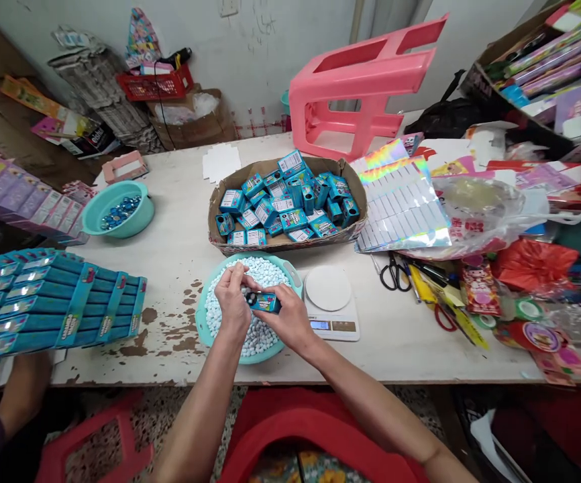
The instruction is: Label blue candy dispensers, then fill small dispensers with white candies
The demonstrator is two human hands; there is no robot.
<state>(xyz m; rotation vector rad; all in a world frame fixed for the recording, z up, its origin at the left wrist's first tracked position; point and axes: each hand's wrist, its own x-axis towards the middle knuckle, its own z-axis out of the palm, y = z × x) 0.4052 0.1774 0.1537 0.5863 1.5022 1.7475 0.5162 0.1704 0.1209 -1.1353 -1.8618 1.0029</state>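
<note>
My two hands meet over a teal basin point(204, 329) filled with small white candies point(265, 275). My right hand point(290, 318) grips a small blue box point(265, 302) lying sideways. My left hand point(233, 298) is pinched at the box's left end, fingers bent over its opening. Just behind the basin stands a cardboard tray point(220, 191) heaped with several of the same blue boxes point(290, 198).
A white digital scale point(331, 305) sits right of the basin. Scissors point(396, 272), pens and holographic sticker sheets point(404, 204) lie further right. A stack of blue display packs point(54, 298) and a teal bowl of beads point(117, 209) are at left. A pink stool point(365, 87) lies at the back.
</note>
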